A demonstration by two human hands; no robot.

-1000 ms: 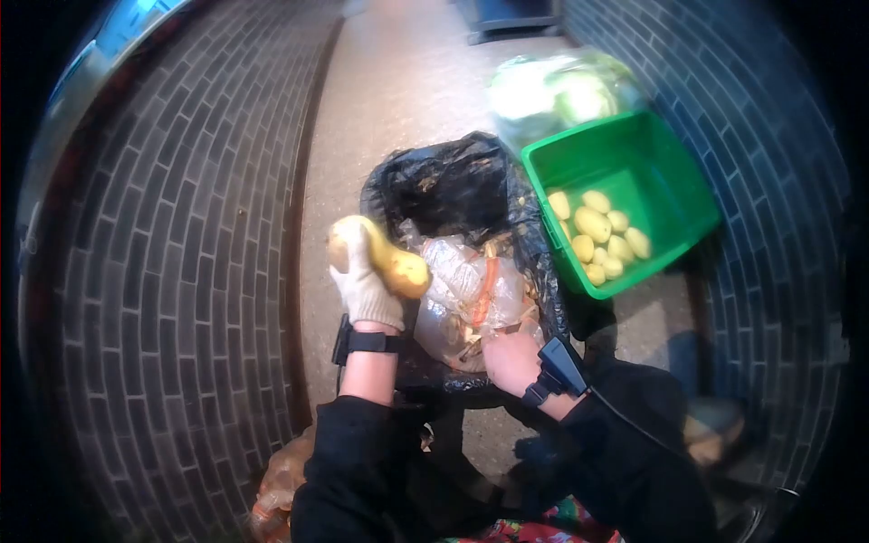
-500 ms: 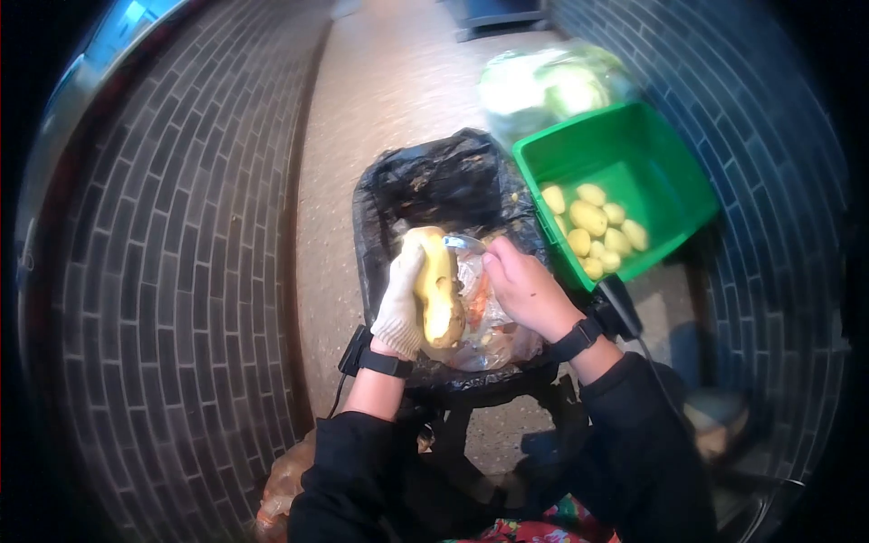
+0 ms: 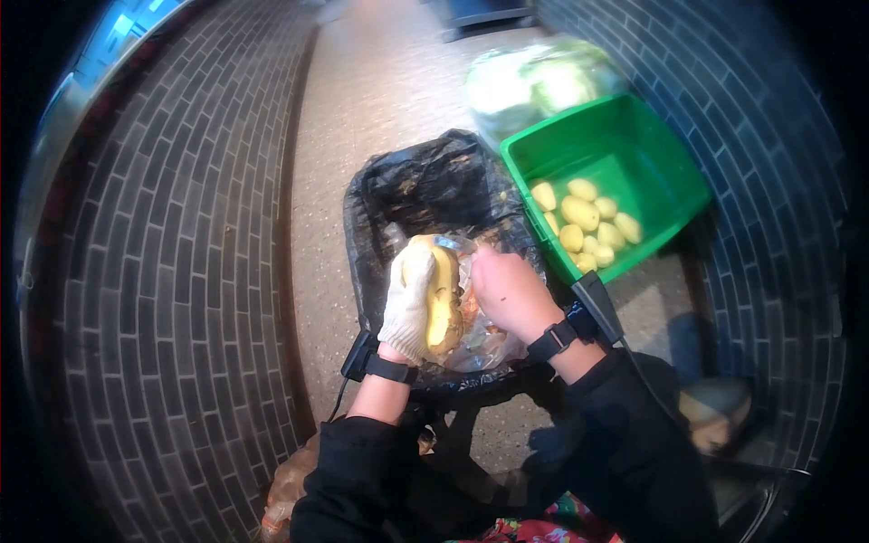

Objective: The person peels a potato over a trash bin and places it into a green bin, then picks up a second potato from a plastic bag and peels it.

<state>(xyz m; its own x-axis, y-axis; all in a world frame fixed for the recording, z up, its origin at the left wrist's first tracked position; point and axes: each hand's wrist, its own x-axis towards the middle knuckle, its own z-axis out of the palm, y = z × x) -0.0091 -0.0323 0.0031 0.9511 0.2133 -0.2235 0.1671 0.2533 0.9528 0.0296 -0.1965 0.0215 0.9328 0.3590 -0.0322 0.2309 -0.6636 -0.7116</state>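
My left hand [image 3: 409, 294], in a white knitted glove, is closed around a long, knobbly potato [image 3: 444, 317]. Much of its surface is bare and yellow, while brown skin shows along its right side and lower end. In my bare right hand [image 3: 511, 294] is a small knife [image 3: 457, 243]. Its metal blade meets the upper end of the potato, and my fingers hide the handle. Both hands are above a bin lined with a black plastic bag [image 3: 434, 185]. Inside it, crumpled clear plastic [image 3: 489, 348] and orange scraps show below the potato.
A green crate [image 3: 665, 190] holding several peeled potatoes [image 3: 580, 214] stands to the right of the bin. Behind it lies a clear bag of pale green cabbages [image 3: 557, 81]. Dark brick walls [image 3: 195, 226] rise on both sides. A brownish plastic bag [image 3: 290, 480] is at lower left.
My right hand has moved slightly left and over toward the potato, with the blade still at its upper end. The potato has turned a little in my left hand. The whole view has shifted slightly.
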